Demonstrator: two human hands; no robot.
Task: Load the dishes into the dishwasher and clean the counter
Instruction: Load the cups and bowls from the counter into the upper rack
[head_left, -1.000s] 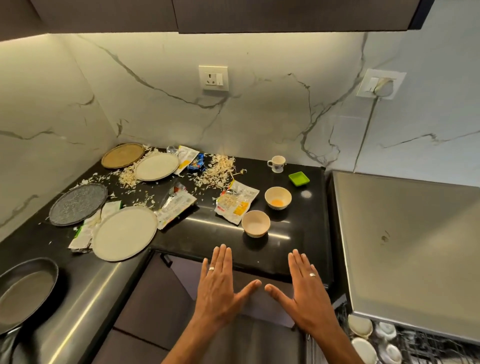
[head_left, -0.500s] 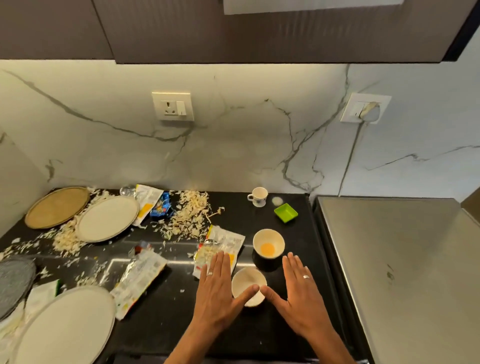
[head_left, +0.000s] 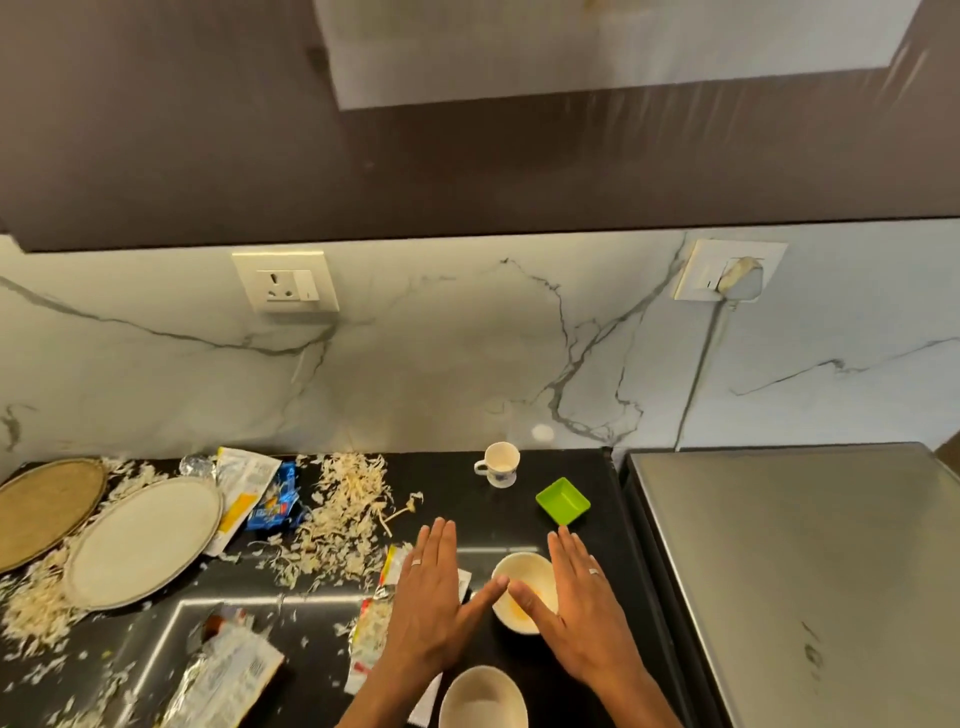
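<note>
My left hand (head_left: 434, 603) and my right hand (head_left: 584, 608) are held flat above the black counter (head_left: 322, 654), fingers straight, thumbs almost meeting. Neither holds anything. Between and under the thumbs sits a cream bowl with yellow residue (head_left: 524, 574). A second cream bowl (head_left: 483, 699) stands nearer me at the bottom edge. Farther back are a small white cup (head_left: 500, 463) and a green square dish (head_left: 562, 501). A cream plate (head_left: 143, 540) and a tan plate (head_left: 44, 506) lie at the left.
Shredded scraps (head_left: 340, 525) and several torn wrappers (head_left: 223, 670) litter the counter. A steel appliance top (head_left: 810, 571) fills the right. Dark upper cabinets (head_left: 363, 156) hang overhead. Two wall sockets (head_left: 285, 283) sit on the marble backsplash.
The view has tilted up and moved closer to the counter. Both flat hands have advanced from the near bowl to the bowl with yellow residue. The dishwasher rack has left the view.
</note>
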